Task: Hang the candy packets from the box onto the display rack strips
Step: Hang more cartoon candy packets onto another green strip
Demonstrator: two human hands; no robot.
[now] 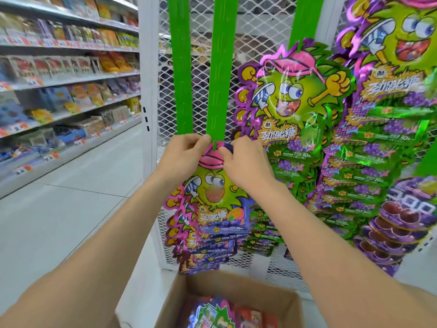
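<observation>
Against the white wire-mesh display rack [248,67] hangs a bright-green plastic strip [220,67]. Below it, the brown cardboard box [236,287] holds more stock. A glossy foil candy packet [212,183], die-cut as a green cartoon face in a pink cap, is at the strip's tab, its top pinched by the left hand [182,155] and right hand [246,162]. If its hole misses the tab, it would likely drop on release.

Long grey metal store shelves [71,80] are ranged in tiers along the left side. Blurred orange snack bags [113,62] are stacked on an upper tier, and flat blue boxes [71,134] are set on a lower one. Small orange-and-white price tags [50,157] are fixed along the shelves' front edges. A pale grey tiled floor [71,209] is spread below.
</observation>
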